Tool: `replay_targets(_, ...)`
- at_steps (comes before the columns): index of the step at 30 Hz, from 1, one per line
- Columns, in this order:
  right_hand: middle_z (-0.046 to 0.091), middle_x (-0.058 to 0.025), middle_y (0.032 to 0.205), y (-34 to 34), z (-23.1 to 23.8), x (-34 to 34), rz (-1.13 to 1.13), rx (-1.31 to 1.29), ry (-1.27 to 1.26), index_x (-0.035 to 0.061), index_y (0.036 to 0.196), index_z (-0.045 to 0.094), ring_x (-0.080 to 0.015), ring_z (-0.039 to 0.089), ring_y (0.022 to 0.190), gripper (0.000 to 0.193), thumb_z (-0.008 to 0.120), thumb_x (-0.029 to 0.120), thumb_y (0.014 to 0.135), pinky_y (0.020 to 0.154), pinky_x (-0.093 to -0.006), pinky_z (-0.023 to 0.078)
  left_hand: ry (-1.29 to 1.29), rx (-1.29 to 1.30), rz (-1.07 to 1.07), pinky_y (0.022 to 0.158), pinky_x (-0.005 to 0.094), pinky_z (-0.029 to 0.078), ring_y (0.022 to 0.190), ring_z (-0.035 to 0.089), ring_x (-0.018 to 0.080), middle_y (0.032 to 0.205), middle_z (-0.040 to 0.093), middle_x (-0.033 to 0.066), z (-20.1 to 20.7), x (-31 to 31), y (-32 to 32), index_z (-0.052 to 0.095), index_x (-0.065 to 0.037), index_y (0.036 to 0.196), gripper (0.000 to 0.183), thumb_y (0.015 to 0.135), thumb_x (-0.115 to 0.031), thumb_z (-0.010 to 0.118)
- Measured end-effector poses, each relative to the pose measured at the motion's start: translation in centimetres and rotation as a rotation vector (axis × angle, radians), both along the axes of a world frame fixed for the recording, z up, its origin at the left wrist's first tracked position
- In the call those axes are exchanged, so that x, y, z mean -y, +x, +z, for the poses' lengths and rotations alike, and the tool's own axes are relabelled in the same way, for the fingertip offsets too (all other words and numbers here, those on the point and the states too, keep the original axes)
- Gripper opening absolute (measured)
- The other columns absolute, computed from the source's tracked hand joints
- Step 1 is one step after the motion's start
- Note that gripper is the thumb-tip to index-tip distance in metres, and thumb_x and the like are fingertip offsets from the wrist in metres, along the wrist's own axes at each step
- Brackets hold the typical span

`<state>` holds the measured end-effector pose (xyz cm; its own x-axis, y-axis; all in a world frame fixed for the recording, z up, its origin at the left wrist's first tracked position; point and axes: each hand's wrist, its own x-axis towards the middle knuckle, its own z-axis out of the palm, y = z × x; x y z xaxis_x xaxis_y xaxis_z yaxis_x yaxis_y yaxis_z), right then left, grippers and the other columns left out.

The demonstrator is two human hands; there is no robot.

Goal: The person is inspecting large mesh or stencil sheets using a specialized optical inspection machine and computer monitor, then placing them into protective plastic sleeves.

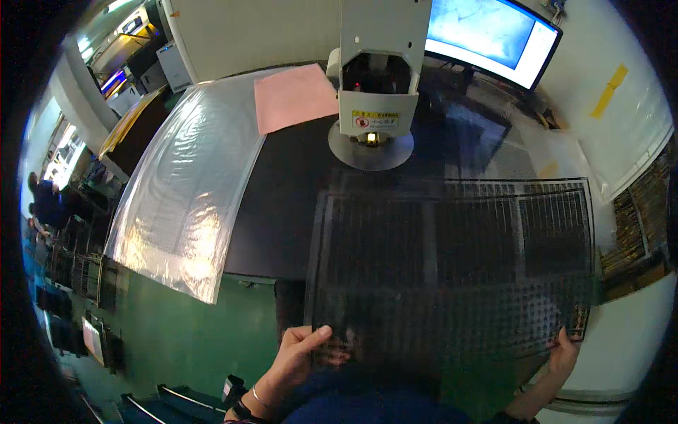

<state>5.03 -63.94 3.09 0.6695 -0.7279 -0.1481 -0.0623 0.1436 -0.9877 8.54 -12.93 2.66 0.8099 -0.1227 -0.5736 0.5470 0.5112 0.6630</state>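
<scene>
Left hand (296, 357) and right hand (563, 355) pinch the gridded dark sheet (473, 247) at its near corners; wide spacing likely keeps it flat.

Blk tabletop (282, 226) w/ clear plastic sheet (185, 177), pink sheet (293, 99) partly atop it, machine (382, 32) & monitor (487, 35) at back

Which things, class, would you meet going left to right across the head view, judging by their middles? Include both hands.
Clear plastic sheet, left hand, white machine, lit monitor, right hand, yellow wall strip.
</scene>
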Motion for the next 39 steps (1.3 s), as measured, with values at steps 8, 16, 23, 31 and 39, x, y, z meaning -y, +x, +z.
replay_targets(8,0.054,-0.0037,0.070,1.1,-1.1,0.5,0.033,0.138,-0.052,0.0048,0.099,0.053,-0.0153,0.052,0.059,0.022,0.063,0.007,0.079,0.053,-0.0327,0.045,0.203,0.101,-0.014,0.053,0.0249,0.049,0.058,0.060,0.0135,0.070,0.063,0.0076,2.3,0.2,2.6,0.060,0.002,0.077,0.016,0.081,-0.014,0.061)
replay_targets(16,0.056,-0.0054,0.097,2.3,-0.3,0.4,0.173,0.111,0.044,0.0039,0.115,0.048,-0.0155,0.055,0.084,0.039,0.061,0.003,0.079,0.073,-0.0309,0.045,0.188,0.292,-0.007,0.062,0.0265,0.052,0.070,0.062,0.0139,0.084,0.063,0.0108,3.3,0.3,6.0,0.048,0.006,0.108,0.029,0.082,-0.002,0.057)
replay_targets(23,0.057,-0.0064,0.092,3.0,-0.5,0.6,-0.050,-0.003,0.057,0.0030,0.113,0.049,-0.0155,0.057,0.081,0.040,0.063,0.001,0.076,0.072,-0.0298,0.047,0.443,0.424,0.052,0.065,0.0209,0.048,0.074,0.059,0.0098,0.086,0.062,0.0098,2.6,-1.0,7.2,0.042,0.007,0.120,0.045,0.079,0.000,0.060)
replay_targets(31,0.059,-0.0036,0.087,3.9,1.0,-1.7,0.087,0.076,0.022,0.0049,0.112,0.051,-0.0133,0.058,0.067,0.038,0.063,0.001,0.076,0.055,-0.0257,0.049,0.497,0.436,0.070,0.063,0.0174,0.045,0.072,0.057,0.0068,0.082,0.062,0.0067,2.5,-1.1,7.6,0.041,0.007,0.122,0.048,0.079,0.000,0.061)
replay_targets(39,0.061,-0.0049,0.086,4.3,1.2,-1.7,0.082,0.045,0.069,0.0055,0.113,0.050,-0.0126,0.060,0.066,0.037,0.061,0.002,0.078,0.053,-0.0247,0.048,0.512,0.475,0.074,0.062,0.0176,0.046,0.072,0.058,0.0073,0.081,0.062,0.0071,2.5,-1.1,8.0,0.041,0.008,0.122,0.048,0.078,0.001,0.061)
